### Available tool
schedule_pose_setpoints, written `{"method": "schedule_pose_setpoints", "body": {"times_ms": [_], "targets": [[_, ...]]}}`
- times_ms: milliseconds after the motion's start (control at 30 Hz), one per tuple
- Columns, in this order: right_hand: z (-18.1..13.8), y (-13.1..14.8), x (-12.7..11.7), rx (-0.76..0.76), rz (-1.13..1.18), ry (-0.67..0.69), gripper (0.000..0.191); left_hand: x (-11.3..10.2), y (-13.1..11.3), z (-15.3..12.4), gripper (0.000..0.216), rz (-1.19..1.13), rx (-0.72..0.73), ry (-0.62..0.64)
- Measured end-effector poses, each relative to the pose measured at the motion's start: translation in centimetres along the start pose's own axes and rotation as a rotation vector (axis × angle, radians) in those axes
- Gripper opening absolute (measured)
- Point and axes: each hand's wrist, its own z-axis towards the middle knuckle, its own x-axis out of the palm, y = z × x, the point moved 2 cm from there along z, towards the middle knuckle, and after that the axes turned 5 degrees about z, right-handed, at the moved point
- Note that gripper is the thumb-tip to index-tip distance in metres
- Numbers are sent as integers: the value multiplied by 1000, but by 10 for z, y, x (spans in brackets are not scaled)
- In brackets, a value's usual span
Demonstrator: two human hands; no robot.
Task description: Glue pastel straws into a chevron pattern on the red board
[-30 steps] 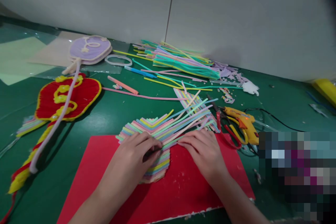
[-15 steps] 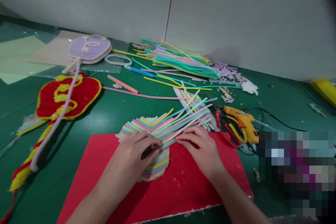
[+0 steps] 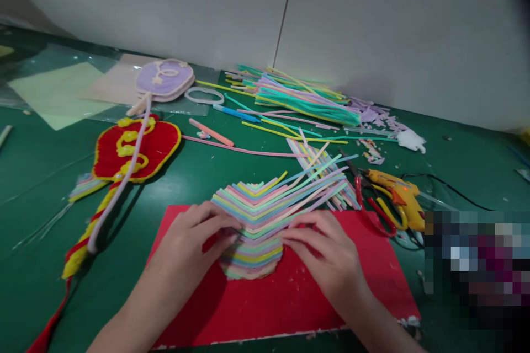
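A striped piece of pastel pipe cleaners (image 3: 252, 212) lies on a red sheet of board (image 3: 327, 309). Its upper rows bend in V shapes, with long loose ends running to the upper right; the lower rows curve. At its left edge my left hand (image 3: 202, 237) pinches the end of a pipe cleaner, the fingertips partly hiding it. On the other side my right hand (image 3: 325, 245) has thumb and fingers closed at the right edge of the same row. Under the loose ends lies a second striped strip of pipe cleaners (image 3: 296, 149).
Behind lies a bundle of pipe cleaners (image 3: 306, 99). A yellow glue gun (image 3: 399, 193) and red-handled pliers (image 3: 375, 215) are at right. To the left are a red and yellow fan (image 3: 136, 149) and a lilac fan (image 3: 165, 78). A blue pen (image 3: 236, 113) lies mid-table.
The camera view has swung left, so everything sits further right. My left hand has slid from the middle of the striped piece to its left edge, uncovering the V-shaped rows.
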Motion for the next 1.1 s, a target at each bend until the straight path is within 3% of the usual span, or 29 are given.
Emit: {"method": "schedule_pose_setpoints", "body": {"times_ms": [100, 267, 467, 1100], "targets": [[-1, 9, 14, 49, 18, 40, 13, 6, -1, -2, 15, 2, -27, 42], [3, 6, 28, 118, -13, 112, 12, 5, -4, -2, 14, 120, -15, -1], [6, 4, 29, 118, -16, 109, 12, 5, 0, -1, 16, 78, 50, -13], [6, 5, 32, 28, -35, 130, 11, 1, 1, -2, 17, -100, -120, 28]]}}
